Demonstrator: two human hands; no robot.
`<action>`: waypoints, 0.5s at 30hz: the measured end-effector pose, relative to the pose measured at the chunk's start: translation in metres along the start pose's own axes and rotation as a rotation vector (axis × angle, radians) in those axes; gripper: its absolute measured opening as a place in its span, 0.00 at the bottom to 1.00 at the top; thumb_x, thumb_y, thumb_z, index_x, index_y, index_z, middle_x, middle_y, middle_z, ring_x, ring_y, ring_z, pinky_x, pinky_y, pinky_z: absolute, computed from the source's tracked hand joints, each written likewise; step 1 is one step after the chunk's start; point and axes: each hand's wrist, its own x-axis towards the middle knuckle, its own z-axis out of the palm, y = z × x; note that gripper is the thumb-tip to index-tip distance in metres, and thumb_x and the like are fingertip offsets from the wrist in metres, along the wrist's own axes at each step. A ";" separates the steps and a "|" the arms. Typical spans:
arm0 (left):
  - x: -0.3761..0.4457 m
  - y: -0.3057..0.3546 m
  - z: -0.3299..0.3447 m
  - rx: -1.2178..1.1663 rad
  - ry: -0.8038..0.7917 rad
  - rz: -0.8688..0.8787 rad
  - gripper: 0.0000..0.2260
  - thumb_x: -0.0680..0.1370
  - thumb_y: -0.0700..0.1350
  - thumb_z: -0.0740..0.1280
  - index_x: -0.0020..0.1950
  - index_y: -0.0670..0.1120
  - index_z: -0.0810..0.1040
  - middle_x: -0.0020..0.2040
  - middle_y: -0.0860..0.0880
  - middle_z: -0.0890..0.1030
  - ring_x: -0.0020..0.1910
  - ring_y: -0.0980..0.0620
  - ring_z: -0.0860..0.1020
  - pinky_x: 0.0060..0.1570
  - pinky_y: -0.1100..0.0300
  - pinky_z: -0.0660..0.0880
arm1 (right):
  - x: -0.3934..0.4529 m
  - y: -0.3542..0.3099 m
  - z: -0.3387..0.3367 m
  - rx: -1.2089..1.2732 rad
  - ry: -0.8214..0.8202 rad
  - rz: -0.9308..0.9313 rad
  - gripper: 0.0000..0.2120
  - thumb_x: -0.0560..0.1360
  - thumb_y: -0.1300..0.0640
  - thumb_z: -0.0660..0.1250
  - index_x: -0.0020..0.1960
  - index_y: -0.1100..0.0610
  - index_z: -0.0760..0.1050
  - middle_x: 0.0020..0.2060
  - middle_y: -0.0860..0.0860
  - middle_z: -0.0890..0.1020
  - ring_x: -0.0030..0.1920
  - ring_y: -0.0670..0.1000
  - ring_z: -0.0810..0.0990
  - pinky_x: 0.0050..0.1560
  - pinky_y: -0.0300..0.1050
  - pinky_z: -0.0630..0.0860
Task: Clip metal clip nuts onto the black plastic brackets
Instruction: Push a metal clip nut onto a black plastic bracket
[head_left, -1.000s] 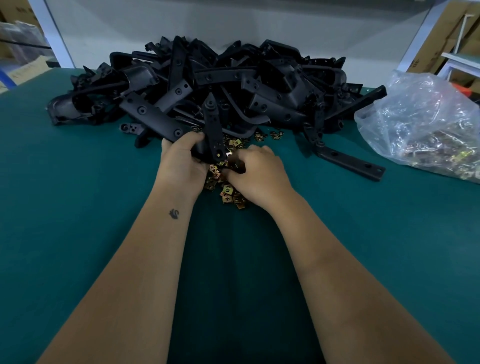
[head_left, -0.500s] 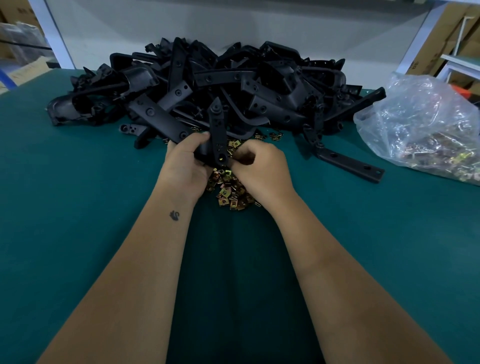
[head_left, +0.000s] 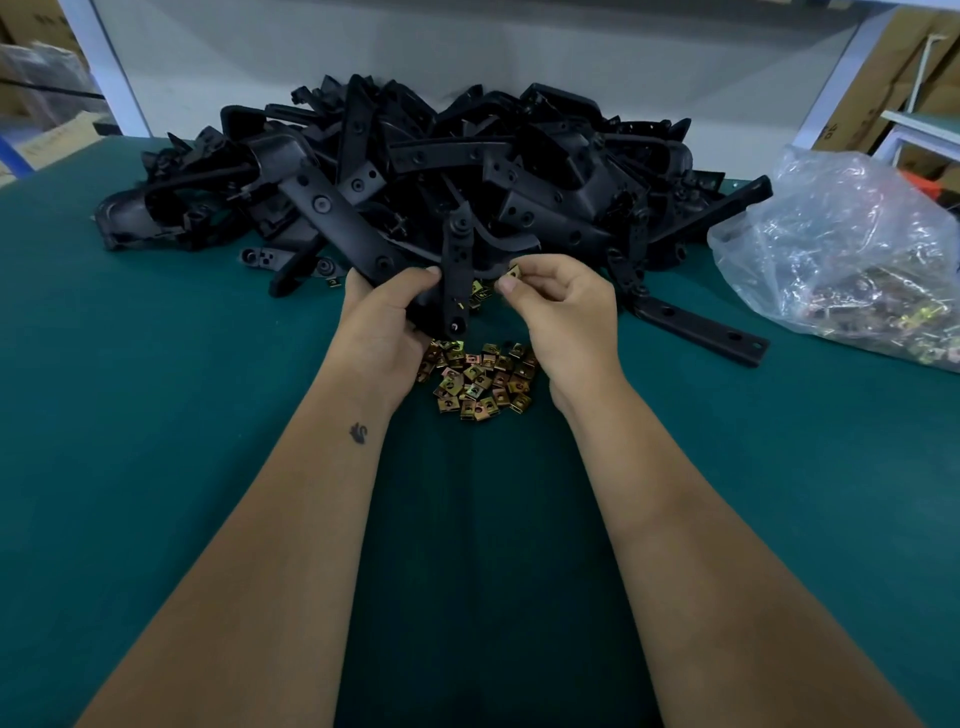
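A green mat covers the table. The left hand grips a black bracket upright, its lower end partly hidden by the fingers. Just right of it, the right hand pinches one clip nut, mostly covered by fingertips. Loose clip nuts lie below both hands; the bracket pile crowds behind, a clear bag far right, cut off.

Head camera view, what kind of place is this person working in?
Most likely a factory or workshop assembly bench: a big heap of identical black plastic brackets on a green work mat, loose metal clip nuts, a bulk plastic bag of more, and cardboard cartons behind.
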 end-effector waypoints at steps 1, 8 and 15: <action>0.000 0.000 0.000 0.004 -0.003 0.002 0.14 0.77 0.31 0.65 0.58 0.45 0.69 0.50 0.47 0.81 0.47 0.50 0.81 0.43 0.55 0.80 | 0.000 0.001 0.000 0.014 0.001 -0.002 0.07 0.74 0.63 0.72 0.45 0.52 0.80 0.41 0.49 0.85 0.45 0.44 0.84 0.50 0.40 0.80; -0.003 -0.004 0.002 0.113 0.002 0.070 0.23 0.74 0.32 0.72 0.64 0.45 0.68 0.61 0.46 0.81 0.57 0.48 0.82 0.62 0.45 0.77 | -0.001 0.000 0.001 0.037 0.024 -0.041 0.06 0.75 0.62 0.71 0.42 0.53 0.81 0.39 0.48 0.84 0.42 0.44 0.82 0.49 0.39 0.79; -0.006 -0.009 0.003 0.294 -0.051 0.149 0.40 0.64 0.36 0.80 0.69 0.48 0.61 0.63 0.49 0.78 0.62 0.51 0.79 0.65 0.50 0.75 | -0.004 -0.007 0.004 0.248 -0.036 0.048 0.06 0.76 0.63 0.70 0.42 0.55 0.81 0.37 0.48 0.83 0.41 0.45 0.81 0.44 0.39 0.76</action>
